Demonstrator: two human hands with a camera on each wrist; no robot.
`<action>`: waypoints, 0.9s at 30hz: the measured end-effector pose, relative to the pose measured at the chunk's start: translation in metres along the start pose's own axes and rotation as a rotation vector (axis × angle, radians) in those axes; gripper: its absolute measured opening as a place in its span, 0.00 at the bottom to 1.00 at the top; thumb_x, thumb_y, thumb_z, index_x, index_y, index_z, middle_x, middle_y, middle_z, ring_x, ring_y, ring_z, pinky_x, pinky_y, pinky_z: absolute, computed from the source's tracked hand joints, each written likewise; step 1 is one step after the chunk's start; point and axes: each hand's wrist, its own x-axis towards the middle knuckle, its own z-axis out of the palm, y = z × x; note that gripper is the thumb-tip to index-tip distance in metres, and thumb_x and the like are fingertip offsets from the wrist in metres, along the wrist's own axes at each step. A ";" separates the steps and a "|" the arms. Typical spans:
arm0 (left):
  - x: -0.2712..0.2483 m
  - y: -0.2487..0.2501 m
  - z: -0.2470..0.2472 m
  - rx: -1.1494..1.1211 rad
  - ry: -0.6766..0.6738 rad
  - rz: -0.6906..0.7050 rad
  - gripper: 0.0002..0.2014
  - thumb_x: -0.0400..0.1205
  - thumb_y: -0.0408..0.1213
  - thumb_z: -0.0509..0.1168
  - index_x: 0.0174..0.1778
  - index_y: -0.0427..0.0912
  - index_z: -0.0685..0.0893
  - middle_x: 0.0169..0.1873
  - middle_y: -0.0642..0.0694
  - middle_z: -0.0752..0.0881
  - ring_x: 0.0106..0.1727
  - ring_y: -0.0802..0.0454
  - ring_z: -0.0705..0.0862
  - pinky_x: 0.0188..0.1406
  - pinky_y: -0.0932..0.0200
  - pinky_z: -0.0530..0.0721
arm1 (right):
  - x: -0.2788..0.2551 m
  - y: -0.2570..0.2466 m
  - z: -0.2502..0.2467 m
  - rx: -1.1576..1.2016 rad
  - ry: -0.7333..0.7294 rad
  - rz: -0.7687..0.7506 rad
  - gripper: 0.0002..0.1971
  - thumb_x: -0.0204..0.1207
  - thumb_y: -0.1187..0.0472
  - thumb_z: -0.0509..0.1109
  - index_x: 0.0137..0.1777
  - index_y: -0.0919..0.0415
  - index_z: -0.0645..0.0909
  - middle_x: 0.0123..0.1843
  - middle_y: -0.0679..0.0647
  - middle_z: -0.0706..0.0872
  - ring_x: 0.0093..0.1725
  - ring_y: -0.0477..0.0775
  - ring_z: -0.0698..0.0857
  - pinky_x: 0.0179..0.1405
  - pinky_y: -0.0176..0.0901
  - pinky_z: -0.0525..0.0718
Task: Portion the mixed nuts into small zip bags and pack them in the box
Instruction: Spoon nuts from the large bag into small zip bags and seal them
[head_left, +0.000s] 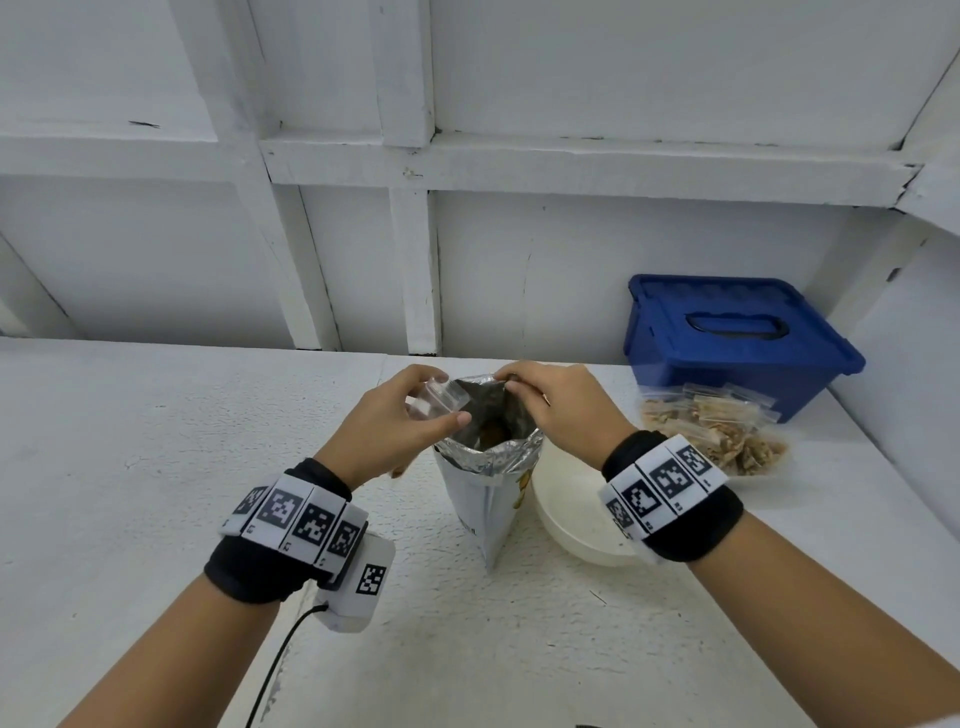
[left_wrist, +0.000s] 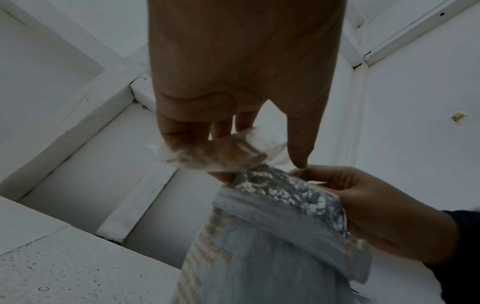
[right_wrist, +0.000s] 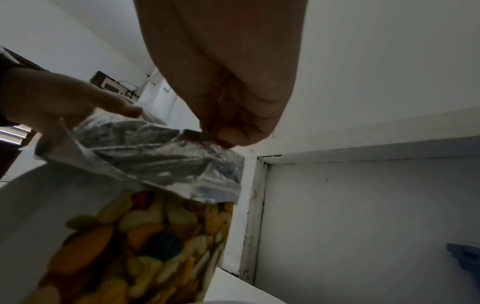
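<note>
Pinching a small clear zip bag (head_left: 435, 404) between thumb and curled fingers, the left hand (head_left: 402, 423) holds it at the left side of the open mouth of the foil nut pouch (head_left: 491, 467), which stands upright near the middle of the white counter (head_left: 156, 467). The right hand (head_left: 558, 410) pinches the pouch's far rim with curled fingertips, with a white bowl (head_left: 576, 514) just right of the pouch. Further right, filled zip bags (head_left: 722, 434) lie heaped in front of the closed blue box (head_left: 737, 338) at the counter's far right corner.
</note>
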 end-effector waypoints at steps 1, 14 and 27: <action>0.000 0.000 0.000 0.004 0.003 -0.003 0.19 0.75 0.47 0.71 0.59 0.53 0.75 0.43 0.64 0.76 0.38 0.64 0.81 0.30 0.74 0.75 | 0.001 0.000 0.001 -0.035 -0.032 -0.002 0.12 0.82 0.61 0.61 0.60 0.58 0.83 0.50 0.58 0.88 0.50 0.57 0.84 0.49 0.46 0.81; 0.000 0.000 0.004 -0.006 -0.022 0.005 0.21 0.74 0.48 0.72 0.60 0.51 0.75 0.42 0.61 0.79 0.34 0.63 0.82 0.27 0.72 0.78 | -0.002 0.002 0.010 0.051 -0.096 0.132 0.11 0.82 0.61 0.59 0.52 0.61 0.84 0.45 0.56 0.87 0.44 0.54 0.82 0.44 0.45 0.79; -0.003 0.001 0.001 0.006 -0.042 0.008 0.23 0.74 0.50 0.70 0.63 0.49 0.75 0.44 0.61 0.79 0.40 0.63 0.82 0.34 0.69 0.78 | 0.003 0.009 -0.013 0.443 0.161 0.434 0.11 0.81 0.65 0.59 0.44 0.63 0.83 0.31 0.52 0.83 0.24 0.36 0.80 0.24 0.23 0.75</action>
